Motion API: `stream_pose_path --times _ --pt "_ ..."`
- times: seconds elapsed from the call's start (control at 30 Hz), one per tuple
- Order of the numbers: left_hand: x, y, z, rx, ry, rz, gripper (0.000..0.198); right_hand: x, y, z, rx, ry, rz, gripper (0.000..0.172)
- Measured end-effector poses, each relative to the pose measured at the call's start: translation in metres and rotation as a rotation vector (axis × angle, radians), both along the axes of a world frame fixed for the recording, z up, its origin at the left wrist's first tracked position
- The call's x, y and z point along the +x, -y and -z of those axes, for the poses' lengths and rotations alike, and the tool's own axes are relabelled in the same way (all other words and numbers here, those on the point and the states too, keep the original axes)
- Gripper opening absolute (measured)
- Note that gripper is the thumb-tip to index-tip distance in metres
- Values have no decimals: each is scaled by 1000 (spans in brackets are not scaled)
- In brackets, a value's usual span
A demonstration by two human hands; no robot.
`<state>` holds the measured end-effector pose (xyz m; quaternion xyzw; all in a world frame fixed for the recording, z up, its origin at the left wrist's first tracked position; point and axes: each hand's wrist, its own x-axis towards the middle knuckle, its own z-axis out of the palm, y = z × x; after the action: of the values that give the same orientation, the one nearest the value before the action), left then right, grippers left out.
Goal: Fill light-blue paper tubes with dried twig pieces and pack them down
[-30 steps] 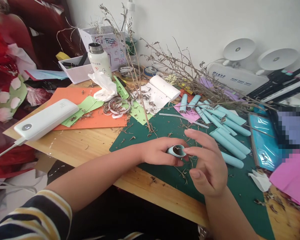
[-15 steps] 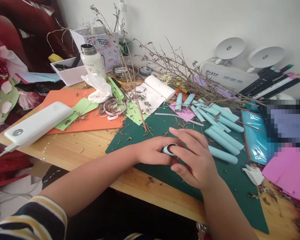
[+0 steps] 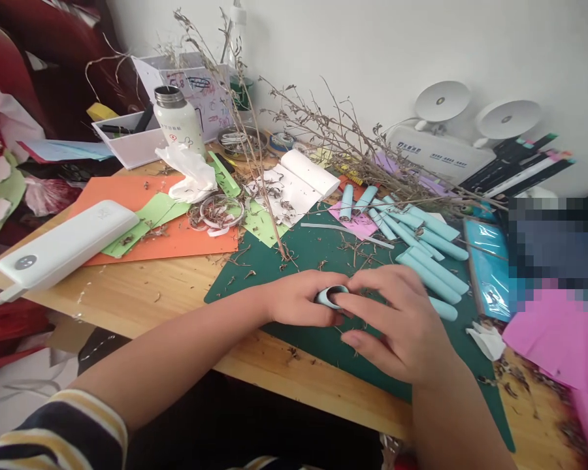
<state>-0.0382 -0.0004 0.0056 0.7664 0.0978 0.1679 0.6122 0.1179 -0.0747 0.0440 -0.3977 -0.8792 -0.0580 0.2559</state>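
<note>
A rolled tube of light blue paper (image 3: 326, 297) stands in my left hand (image 3: 301, 299), whose fingers are wrapped round it, with the round opening facing up. My right hand (image 3: 402, 320) is over the tube from the right. One of its fingers reaches into the opening, and another is near the far rim. The right thumb is held apart, below the tube. Both hands are above the dark green mat (image 3: 357, 349). Several more light blue paper tubes (image 3: 434, 274) lie on the mat to the right. The tube's lower part is hidden.
Dry twigs (image 3: 343, 130) lean across the back, and one branch (image 3: 274, 222) rises from the mat. A white power bank (image 3: 68, 245) lies left on orange paper (image 3: 196, 243). Behind are a white bottle (image 3: 179, 121) and a router (image 3: 438, 156). Pink paper (image 3: 553, 333) lies right.
My right hand has closed in at the tube; its raised upper finger has come down towards the rim. My left hand keeps its hold. The view has shifted slightly.
</note>
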Motion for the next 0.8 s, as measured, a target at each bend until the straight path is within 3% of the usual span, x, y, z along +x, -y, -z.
stream_pose_path --times 0.13,0.23,0.4,0.6,0.8 --pt "0 0 3 -23 18 0 16 0 -4 -23 -350 214 -30 26" --pt "1 1 5 -103 30 -13 14 -1 -14 -42 -474 292 -71 28" --pt "3 1 5 -314 -1 -3 12 -9 -34 -59 -595 518 -52 22" --pt "3 0 4 -362 -3 27 11 -17 -44 -69 -656 646 -75 20" --pt "4 -1 6 -402 19 46 13 -13 -47 -65 -623 528 -106 22"
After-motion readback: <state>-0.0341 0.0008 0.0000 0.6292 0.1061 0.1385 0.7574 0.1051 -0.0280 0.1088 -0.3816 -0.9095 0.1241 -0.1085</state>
